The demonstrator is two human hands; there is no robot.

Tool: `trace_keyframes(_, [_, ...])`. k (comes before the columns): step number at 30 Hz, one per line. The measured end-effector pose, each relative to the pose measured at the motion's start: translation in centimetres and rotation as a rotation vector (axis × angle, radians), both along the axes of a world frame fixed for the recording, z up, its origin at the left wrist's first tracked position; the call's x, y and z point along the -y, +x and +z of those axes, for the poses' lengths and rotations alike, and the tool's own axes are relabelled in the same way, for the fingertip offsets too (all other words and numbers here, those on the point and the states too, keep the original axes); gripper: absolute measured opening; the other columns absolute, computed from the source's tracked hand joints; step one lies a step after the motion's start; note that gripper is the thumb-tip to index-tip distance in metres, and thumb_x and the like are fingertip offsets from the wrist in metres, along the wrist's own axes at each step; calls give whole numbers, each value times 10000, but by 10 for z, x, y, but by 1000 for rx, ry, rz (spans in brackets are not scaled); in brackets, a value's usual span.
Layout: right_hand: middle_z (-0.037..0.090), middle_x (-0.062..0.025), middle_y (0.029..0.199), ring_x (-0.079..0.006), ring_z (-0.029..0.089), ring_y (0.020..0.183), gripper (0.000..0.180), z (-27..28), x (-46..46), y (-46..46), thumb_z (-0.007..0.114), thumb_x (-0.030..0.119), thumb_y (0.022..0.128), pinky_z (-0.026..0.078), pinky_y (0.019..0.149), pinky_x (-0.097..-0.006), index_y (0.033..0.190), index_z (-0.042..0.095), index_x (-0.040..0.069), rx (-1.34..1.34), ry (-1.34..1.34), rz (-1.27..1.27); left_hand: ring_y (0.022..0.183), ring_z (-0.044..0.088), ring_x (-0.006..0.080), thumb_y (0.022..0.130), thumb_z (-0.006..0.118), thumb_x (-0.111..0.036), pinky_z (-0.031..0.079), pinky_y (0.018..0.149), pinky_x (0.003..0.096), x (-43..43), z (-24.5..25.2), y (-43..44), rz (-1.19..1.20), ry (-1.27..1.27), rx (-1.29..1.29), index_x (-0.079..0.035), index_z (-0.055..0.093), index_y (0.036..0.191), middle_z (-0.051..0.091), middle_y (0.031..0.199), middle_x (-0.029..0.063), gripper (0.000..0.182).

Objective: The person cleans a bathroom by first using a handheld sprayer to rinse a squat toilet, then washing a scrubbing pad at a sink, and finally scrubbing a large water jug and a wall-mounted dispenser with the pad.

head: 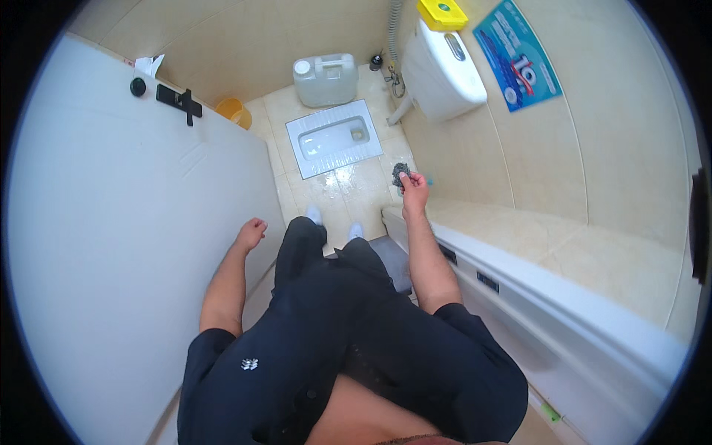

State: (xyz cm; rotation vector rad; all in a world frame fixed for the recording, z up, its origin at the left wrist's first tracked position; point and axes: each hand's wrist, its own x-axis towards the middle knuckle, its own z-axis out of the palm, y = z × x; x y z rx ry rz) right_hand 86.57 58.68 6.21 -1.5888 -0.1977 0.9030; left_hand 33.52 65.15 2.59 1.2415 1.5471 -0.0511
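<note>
A dark, fuzzy scouring pad (400, 174), perhaps steel wool, is pinched between the thumb and fingers of my right hand (415, 189). Both are held out to the right of a white squat toilet (327, 164) set in the tiled floor. My left hand (254, 231) hangs near the white door (133, 222) with its fingers curled in and nothing visible in it. Wet patches shine on the floor tiles (345, 188) in front of the toilet.
Behind the toilet stands a translucent plastic jerrycan (326, 83), with a yellow bucket (234, 113) to its left. On the right wall hang a white cistern (445, 72), with a yellow box (443, 14) on top, and a blue poster (514, 55). A black lever handle (186, 105) juts from the door.
</note>
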Motion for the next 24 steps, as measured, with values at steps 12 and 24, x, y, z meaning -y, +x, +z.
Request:
trace_keyframes(12, [695,-49,1035,-99,648,835,358,-21,-192,15,780,62,902,544,753,-272,1244,682,24,254,-212,190,1093,683,334,964,651,-374,526,959,427,-249,-82,45,-199,34,-106,-15,658,1197,723,1156,176,428])
trace_keyframes(24, [683,-131,1105,-316,687,968,378,-210,-467,32,783,31,838,564,849,-390,1208,713,65,816,-194,524,1158,635,346,923,701,-290,473,1019,460,-569,-141,239,-384,740,-92,-64,683,1175,688,1190,143,339])
